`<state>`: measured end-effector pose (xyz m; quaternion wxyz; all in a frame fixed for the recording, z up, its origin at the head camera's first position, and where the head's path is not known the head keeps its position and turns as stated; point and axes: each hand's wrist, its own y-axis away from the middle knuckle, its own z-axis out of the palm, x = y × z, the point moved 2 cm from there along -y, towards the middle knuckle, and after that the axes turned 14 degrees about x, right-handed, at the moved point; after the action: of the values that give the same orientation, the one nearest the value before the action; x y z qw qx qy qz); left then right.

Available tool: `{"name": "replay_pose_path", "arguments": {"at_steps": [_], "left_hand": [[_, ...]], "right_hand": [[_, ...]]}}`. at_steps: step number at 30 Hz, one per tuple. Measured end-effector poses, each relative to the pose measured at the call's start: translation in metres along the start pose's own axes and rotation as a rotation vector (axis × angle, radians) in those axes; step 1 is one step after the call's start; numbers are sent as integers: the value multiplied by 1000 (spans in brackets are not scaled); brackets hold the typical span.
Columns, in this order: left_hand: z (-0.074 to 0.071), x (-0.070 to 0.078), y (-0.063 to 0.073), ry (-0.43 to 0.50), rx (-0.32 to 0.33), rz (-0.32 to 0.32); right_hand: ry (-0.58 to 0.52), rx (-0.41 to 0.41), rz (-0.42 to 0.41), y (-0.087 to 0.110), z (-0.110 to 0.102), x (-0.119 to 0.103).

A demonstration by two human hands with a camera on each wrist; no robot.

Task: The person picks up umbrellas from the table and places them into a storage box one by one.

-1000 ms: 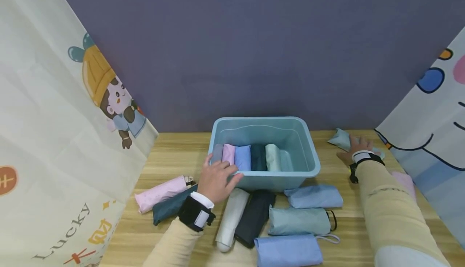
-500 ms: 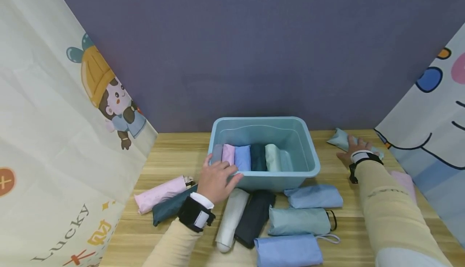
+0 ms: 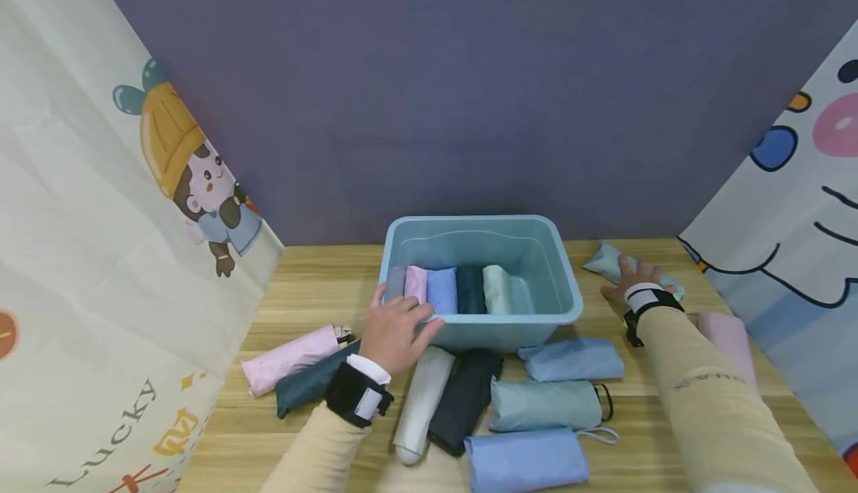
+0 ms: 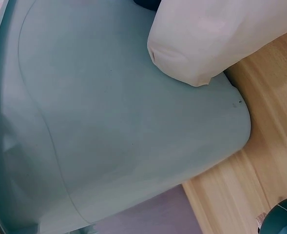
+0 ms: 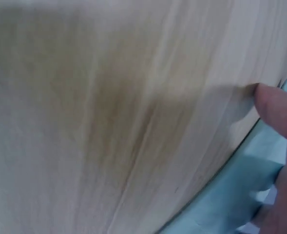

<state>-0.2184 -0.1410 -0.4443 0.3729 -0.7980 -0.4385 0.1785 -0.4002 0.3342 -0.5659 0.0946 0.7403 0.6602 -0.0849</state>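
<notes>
In the head view, my left hand (image 3: 395, 333) holds the front left part of a teal plastic bin's rim (image 3: 570, 319), fingers bent over the edge. Inside stand several folded umbrellas: grey, pink, blue (image 3: 442, 290), dark green (image 3: 470, 290) and pale mint (image 3: 497, 289). My right hand (image 3: 633, 277) rests on a light teal folded umbrella (image 3: 605, 261) at the back right of the table. From the right wrist, its thumb (image 5: 275, 107) shows against the wood, with fingers over the teal fabric (image 5: 226, 195); their undersides are hidden. The left wrist view looks at the bin's outer wall (image 4: 109, 122).
Before the bin lie white (image 3: 425, 404), black (image 3: 465, 400), blue (image 3: 573, 360), grey-green (image 3: 546, 406) and periwinkle (image 3: 526, 459) folded umbrellas. Left are pink (image 3: 291, 359) and dark teal (image 3: 311, 383) ones. Another pink one (image 3: 727, 340) lies by my right forearm. A dark panel (image 3: 469, 91) stands behind.
The head view has turned slightly right, so everything sits further left in it. Both hands keep their places on the bin and the teal umbrella. More of the right-hand pink umbrella shows.
</notes>
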Motion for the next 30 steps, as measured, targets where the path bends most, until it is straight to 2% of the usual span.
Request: {"name": "replay_pose_path", "arguments": {"at_steps": [9, 14, 22, 30], "left_hand": [[-2, 2, -1, 6, -10, -12], [-3, 2, -1, 2, -19, -14], [-2, 1, 1, 7, -4, -9], [0, -1, 1, 2, -20, -15]], "right_hand": [[61, 6, -62, 34, -4, -33], [50, -13, -83, 55, -8, -49], [78, -12, -191, 79, -12, -57], [92, -27, -231, 93, -13, -61]]}}
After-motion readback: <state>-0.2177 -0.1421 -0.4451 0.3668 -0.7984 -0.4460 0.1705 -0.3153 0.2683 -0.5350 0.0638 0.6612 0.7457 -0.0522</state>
